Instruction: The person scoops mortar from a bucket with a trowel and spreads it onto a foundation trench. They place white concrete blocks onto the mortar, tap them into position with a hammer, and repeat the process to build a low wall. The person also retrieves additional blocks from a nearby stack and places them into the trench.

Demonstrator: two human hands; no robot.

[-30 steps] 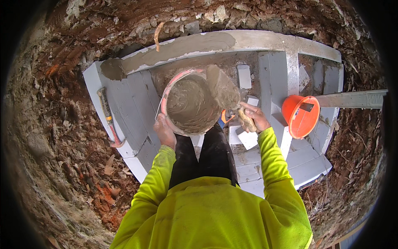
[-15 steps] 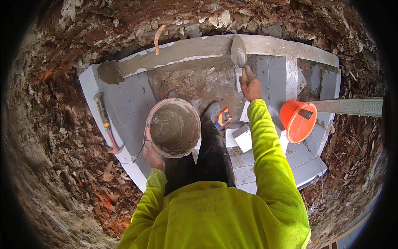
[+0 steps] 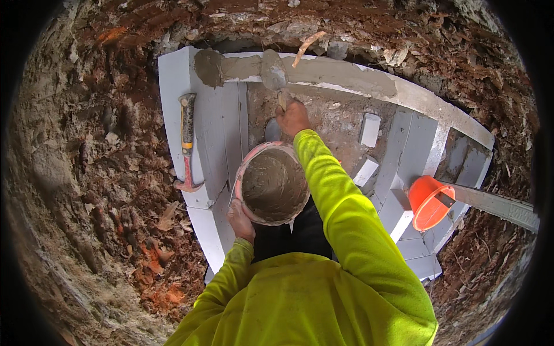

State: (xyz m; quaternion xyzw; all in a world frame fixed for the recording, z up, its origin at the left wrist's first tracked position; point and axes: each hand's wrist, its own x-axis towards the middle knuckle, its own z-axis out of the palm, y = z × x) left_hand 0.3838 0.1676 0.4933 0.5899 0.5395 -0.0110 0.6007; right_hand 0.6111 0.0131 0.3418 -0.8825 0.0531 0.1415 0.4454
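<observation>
My right hand [image 3: 294, 118] is closed round the handle of a trowel [image 3: 273, 70]. The blade lies over a strip of wet grey mortar [image 3: 369, 82] spread along the top of the far curved block wall. A darker mortar patch [image 3: 208, 68] sits at that wall's left corner. Close to my body, my left hand [image 3: 240, 224] grips the near-left side of a bucket [image 3: 250, 154], by the rim or wire handle; its fingers are partly hidden. Thick grey mortar [image 3: 271, 187] lies inside the bucket.
A red-headed hammer [image 3: 187, 141] rests on the left blocks. At right, an orange bucket [image 3: 424, 202] stands by a long metal straightedge [image 3: 490, 207]. Loose white block pieces [image 3: 370, 130] lie on the dirt floor. A rough earth bank [image 3: 92, 173] surrounds the walls.
My right hand and the trowel have moved left along the far wall, toward the darker mortar patch. My left hand still holds the bucket. The view has shifted left.
</observation>
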